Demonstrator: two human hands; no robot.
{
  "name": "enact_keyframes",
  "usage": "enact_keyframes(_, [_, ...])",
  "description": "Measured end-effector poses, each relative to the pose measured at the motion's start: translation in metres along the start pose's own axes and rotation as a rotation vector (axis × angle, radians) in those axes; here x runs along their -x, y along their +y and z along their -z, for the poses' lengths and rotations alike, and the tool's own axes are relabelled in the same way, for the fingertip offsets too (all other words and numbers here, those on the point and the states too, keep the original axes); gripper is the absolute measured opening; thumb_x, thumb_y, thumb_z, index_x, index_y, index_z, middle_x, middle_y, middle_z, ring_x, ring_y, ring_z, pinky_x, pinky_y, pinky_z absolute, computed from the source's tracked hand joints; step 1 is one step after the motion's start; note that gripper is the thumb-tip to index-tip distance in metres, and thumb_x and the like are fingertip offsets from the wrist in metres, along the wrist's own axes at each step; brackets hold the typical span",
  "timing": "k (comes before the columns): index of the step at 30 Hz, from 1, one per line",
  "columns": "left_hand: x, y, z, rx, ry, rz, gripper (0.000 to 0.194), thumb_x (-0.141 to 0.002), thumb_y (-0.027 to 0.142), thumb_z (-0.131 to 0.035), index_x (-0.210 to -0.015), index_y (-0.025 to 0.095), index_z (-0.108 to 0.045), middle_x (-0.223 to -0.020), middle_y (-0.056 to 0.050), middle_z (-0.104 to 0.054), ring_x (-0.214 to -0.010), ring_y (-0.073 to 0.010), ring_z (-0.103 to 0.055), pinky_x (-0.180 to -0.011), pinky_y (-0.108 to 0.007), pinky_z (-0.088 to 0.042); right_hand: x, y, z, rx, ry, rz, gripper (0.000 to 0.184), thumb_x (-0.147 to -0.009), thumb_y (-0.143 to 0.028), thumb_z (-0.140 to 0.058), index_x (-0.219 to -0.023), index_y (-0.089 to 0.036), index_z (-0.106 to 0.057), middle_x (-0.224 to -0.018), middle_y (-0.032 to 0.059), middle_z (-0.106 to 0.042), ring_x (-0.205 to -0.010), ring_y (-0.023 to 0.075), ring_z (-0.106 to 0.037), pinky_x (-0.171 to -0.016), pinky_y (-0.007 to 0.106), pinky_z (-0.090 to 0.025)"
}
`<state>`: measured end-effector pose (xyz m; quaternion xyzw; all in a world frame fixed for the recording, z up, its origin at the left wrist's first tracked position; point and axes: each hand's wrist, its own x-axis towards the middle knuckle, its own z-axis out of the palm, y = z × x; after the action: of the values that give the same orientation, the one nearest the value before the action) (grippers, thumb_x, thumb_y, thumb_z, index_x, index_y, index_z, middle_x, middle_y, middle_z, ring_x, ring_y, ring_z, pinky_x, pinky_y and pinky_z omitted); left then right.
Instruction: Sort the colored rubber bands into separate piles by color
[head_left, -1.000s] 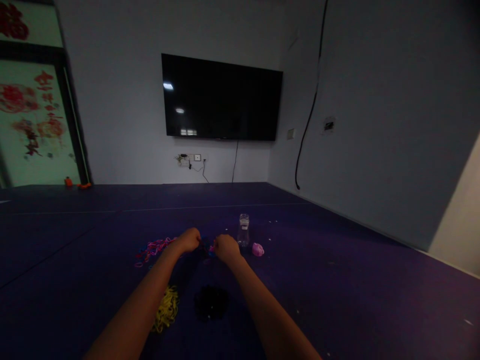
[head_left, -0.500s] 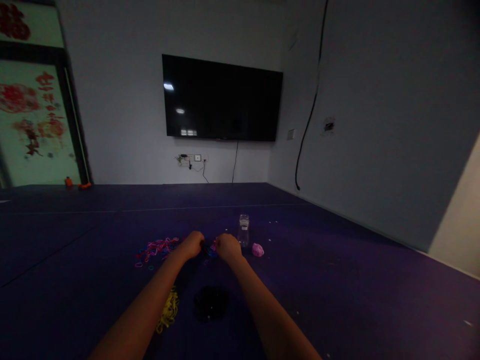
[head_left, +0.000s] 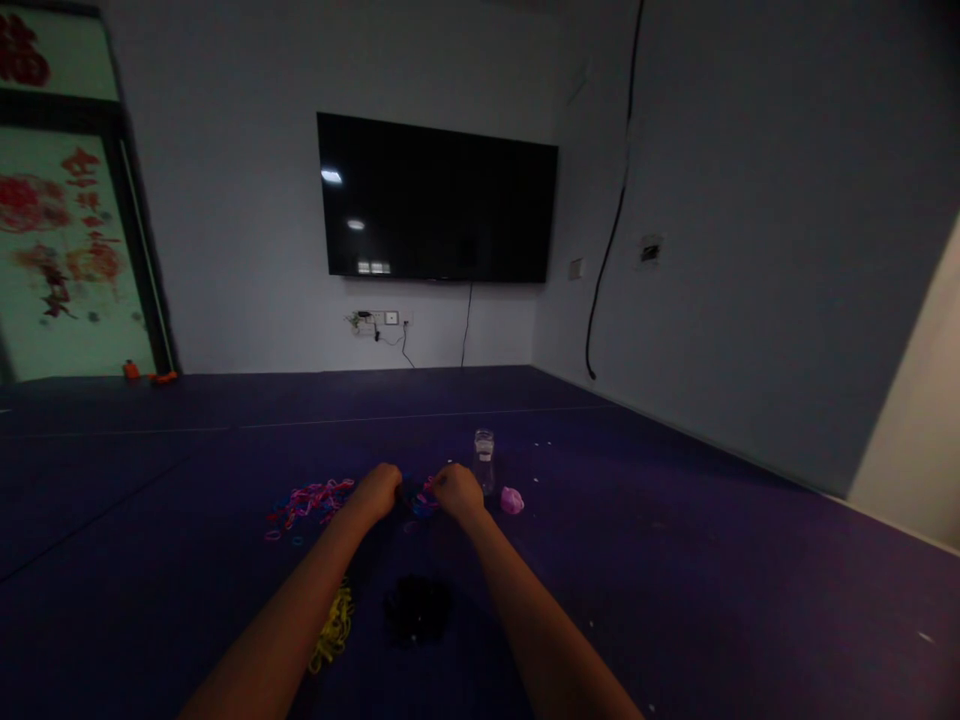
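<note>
My left hand [head_left: 383, 488] is closed, fingers pointing down, at the left side of a small heap of blue and pink elastic bands [head_left: 424, 505]. Across that heap, my right hand [head_left: 460, 490] pinches at its right edge, near a pink band. Whatever sits in either set of fingertips is too small and dark to make out. Left of my left hand spreads a larger pile of pink, red and blue elastic bands [head_left: 313, 500]. Nearer to me lie a pile of yellow elastic bands [head_left: 332, 632], partly behind my left forearm, and a black pile [head_left: 418, 608], its pieces hard to distinguish.
Just beyond my right hand stands a clear bottle [head_left: 484, 462], with a small pink crumpled-looking object [head_left: 511, 501] beside it. Small white scraps dot the purple surface [head_left: 675, 580]. A television [head_left: 439, 200] hangs on the far wall, and orange objects [head_left: 131, 370] sit by the door.
My left hand shifted slightly right towards the small heap, then back left. My right hand stays by the heap, fingers a little changed. The view has turned slightly.
</note>
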<state>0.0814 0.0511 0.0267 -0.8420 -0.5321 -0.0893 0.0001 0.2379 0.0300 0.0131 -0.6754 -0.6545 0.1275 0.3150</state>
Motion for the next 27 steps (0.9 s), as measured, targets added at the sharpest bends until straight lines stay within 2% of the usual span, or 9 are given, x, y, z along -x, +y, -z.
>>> enact_keyframes(8, [0.001, 0.001, -0.002, -0.035, 0.018, 0.011, 0.016, -0.069, 0.005, -0.052, -0.071, 0.015, -0.063, -0.079, -0.009, -0.065, -0.080, -0.0204, -0.061, -0.065, -0.025, -0.041, -0.004, 0.005, -0.004, -0.052, -0.068, -0.009, 0.019, -0.072, -0.035, -0.058, -0.076, -0.022, -0.071, -0.076, 0.0056, -0.069, -0.074, 0.0163, -0.062, -0.054, 0.020, -0.035])
enact_keyframes(13, [0.002, 0.001, -0.005, -0.019, 0.035, -0.005, 0.017, -0.072, 0.005, -0.049, -0.076, 0.016, -0.062, -0.085, -0.009, -0.064, -0.086, -0.0198, -0.059, -0.071, -0.025, -0.041, -0.006, 0.008, -0.008, -0.062, -0.076, -0.015, 0.018, -0.071, -0.032, -0.059, -0.073, -0.020, -0.071, -0.071, 0.0048, -0.068, -0.069, 0.0149, -0.061, -0.050, 0.018, -0.033])
enact_keyframes(18, [0.001, 0.000, -0.005, 0.034, 0.031, -0.007, 0.018, -0.070, 0.003, -0.049, -0.074, 0.015, -0.062, -0.083, -0.008, -0.064, -0.083, -0.0186, -0.060, -0.070, -0.024, -0.041, -0.008, 0.010, -0.009, -0.080, -0.083, -0.007, 0.017, -0.071, -0.027, -0.057, -0.075, -0.019, -0.072, -0.073, 0.0048, -0.069, -0.068, 0.0146, -0.061, -0.049, 0.018, -0.034])
enact_keyframes(22, [-0.001, -0.001, 0.001, 0.087, 0.038, 0.005, 0.021, -0.068, -0.001, -0.048, -0.073, 0.014, -0.063, -0.083, -0.008, -0.066, -0.081, -0.0169, -0.061, -0.069, -0.022, -0.041, -0.009, 0.010, -0.009, -0.092, -0.090, 0.001, 0.018, -0.071, -0.023, -0.055, -0.073, -0.021, -0.072, -0.073, 0.0032, -0.069, -0.066, 0.0131, -0.061, -0.050, 0.018, -0.035])
enact_keyframes(27, [-0.001, -0.002, 0.018, 0.147, 0.084, 0.033, 0.026, -0.073, 0.000, -0.044, -0.082, 0.013, -0.064, -0.088, -0.009, -0.067, -0.086, -0.0153, -0.060, -0.074, -0.021, -0.041, -0.009, 0.010, -0.009, -0.085, -0.081, -0.009, 0.017, -0.071, -0.024, -0.055, -0.076, -0.020, -0.072, -0.074, 0.0033, -0.069, -0.067, 0.0132, -0.061, -0.050, 0.018, -0.035])
